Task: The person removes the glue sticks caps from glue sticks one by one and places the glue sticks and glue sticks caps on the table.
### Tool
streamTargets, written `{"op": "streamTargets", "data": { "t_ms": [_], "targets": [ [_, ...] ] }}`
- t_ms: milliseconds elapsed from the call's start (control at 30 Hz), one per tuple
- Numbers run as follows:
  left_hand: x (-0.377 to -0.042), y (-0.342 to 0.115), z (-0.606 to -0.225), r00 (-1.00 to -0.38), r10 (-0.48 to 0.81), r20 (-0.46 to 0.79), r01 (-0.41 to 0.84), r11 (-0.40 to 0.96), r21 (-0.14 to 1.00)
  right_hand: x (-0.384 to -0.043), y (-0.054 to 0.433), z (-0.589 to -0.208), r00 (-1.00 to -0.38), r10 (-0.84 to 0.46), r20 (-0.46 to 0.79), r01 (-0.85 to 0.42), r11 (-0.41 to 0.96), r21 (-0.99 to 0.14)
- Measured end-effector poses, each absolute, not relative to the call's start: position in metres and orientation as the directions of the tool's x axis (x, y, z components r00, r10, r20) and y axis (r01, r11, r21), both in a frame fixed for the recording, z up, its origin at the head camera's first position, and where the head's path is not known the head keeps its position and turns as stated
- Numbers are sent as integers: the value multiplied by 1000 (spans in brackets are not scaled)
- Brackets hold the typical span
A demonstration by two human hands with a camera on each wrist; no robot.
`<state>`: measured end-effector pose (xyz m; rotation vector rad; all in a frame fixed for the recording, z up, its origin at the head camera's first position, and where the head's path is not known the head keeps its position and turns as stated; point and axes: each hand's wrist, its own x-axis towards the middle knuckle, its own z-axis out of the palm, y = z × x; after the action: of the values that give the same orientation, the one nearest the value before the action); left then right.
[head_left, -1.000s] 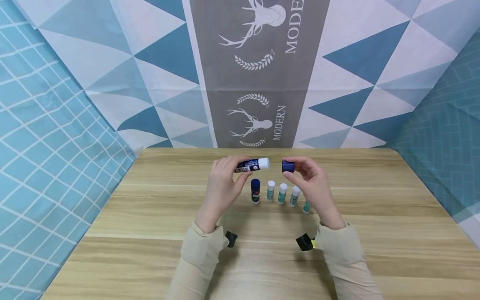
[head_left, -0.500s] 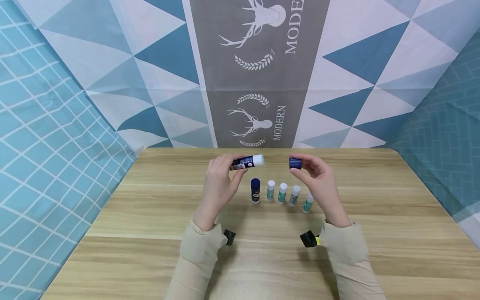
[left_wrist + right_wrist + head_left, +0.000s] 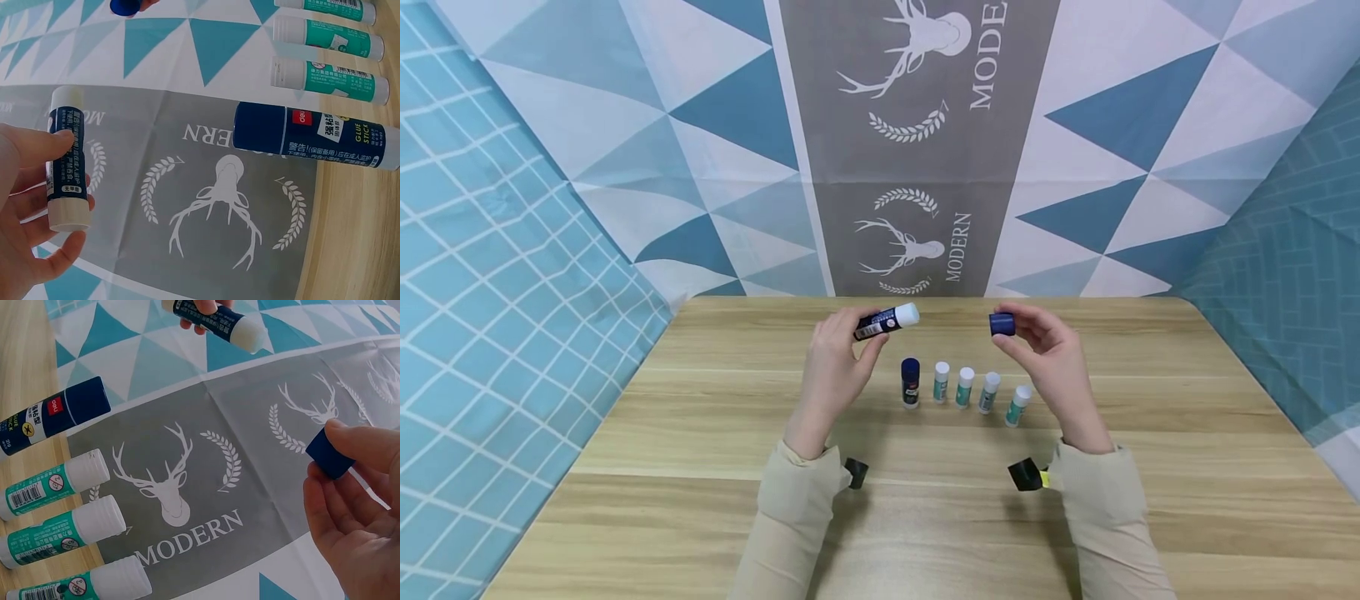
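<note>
The left hand has its grip pinching an uncapped navy glue stick above the desk, thumb on one side and fingers on the other. The stick lies tilted in the air, its bare white end pointing toward the right hand and slightly up. That hand's grip pinches a small navy cap between thumb and fingers — cap and stick are well apart, both off the desk.

Below them, between the two hands, a capped navy Deli glue stick stands upright on the wood-grain desk. To its right stand four smaller green-and-white glue sticks with white caps: the first, the second, the third and the fourth — the last nearest the person. Behind the desk hangs a patterned cloth with deer heads and "MODERN" lettering.
</note>
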<state>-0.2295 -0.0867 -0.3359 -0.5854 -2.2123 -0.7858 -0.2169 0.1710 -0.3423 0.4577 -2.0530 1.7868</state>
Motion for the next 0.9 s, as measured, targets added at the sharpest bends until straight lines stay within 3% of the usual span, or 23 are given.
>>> {"op": "streamTargets", "data": {
  "t_ms": [900],
  "targets": [
    [-237,-93,-345,-712,143,687,571,686,450,-221,181,-348,-873,10,487,-470,245,-848]
  ]
}}
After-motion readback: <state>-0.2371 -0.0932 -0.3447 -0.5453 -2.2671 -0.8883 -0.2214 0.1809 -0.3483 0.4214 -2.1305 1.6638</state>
